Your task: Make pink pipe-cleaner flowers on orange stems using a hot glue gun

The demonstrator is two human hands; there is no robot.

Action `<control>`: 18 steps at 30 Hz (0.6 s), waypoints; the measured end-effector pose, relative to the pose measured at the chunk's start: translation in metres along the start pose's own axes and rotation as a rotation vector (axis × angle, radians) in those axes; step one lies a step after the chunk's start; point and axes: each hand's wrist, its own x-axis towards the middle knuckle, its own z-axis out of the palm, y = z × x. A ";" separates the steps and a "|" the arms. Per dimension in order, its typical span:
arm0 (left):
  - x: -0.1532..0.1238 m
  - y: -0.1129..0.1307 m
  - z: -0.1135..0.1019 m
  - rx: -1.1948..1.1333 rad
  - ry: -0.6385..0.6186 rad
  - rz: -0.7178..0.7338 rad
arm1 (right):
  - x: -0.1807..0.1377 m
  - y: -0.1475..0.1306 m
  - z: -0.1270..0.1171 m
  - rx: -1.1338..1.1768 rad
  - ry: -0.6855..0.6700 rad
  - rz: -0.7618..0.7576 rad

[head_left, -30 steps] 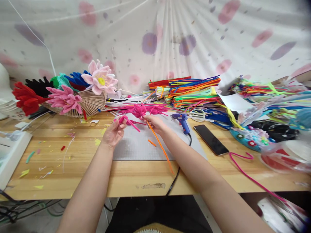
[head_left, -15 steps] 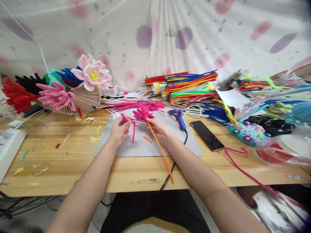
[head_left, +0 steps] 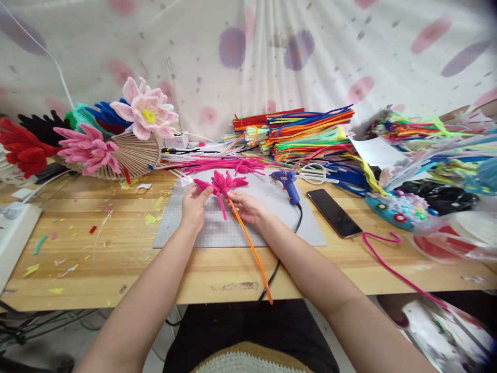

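My right hand (head_left: 246, 205) pinches a hot-pink pipe-cleaner flower (head_left: 227, 182) at the top of its long orange stem (head_left: 252, 251), which slants down past the table edge. My left hand (head_left: 194, 203) holds a folded pink pipe-cleaner petal (head_left: 207, 187) against the flower's left side, its tail hanging between the hands. Both hands are over a grey cutting mat (head_left: 272, 217) on the wooden table (head_left: 116, 248).
A blue glue gun (head_left: 286, 183), scissors (head_left: 316, 173) and a black phone (head_left: 334, 213) lie right of the hands. Stacks of coloured pipe cleaners (head_left: 306, 137) fill the back and right. Finished flowers (head_left: 143, 110) sit back left. A loose pink pipe cleaner (head_left: 388, 261) lies at right.
My left hand has brought the pink petal right, up against the flower, and the view has shifted slightly. My right hand keeps its grip on the flower and stem.
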 end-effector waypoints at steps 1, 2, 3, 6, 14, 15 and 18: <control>0.001 -0.002 0.000 0.001 0.015 0.002 | 0.000 0.001 0.001 0.002 -0.013 -0.001; 0.001 -0.003 -0.001 0.000 0.031 0.001 | 0.000 0.002 0.002 0.005 -0.028 -0.003; 0.002 -0.004 -0.001 0.000 0.046 0.001 | 0.000 0.002 0.002 0.009 -0.043 -0.008; 0.002 -0.006 0.000 0.007 0.059 0.013 | 0.000 0.005 0.003 0.019 -0.078 -0.019; 0.004 -0.011 0.001 0.055 0.065 0.031 | 0.000 0.006 0.004 0.010 -0.104 -0.023; 0.004 -0.011 0.000 0.061 0.061 0.029 | 0.000 0.006 0.004 0.009 -0.106 -0.024; 0.004 -0.012 0.000 0.066 0.062 0.021 | 0.000 0.007 0.004 0.010 -0.118 -0.028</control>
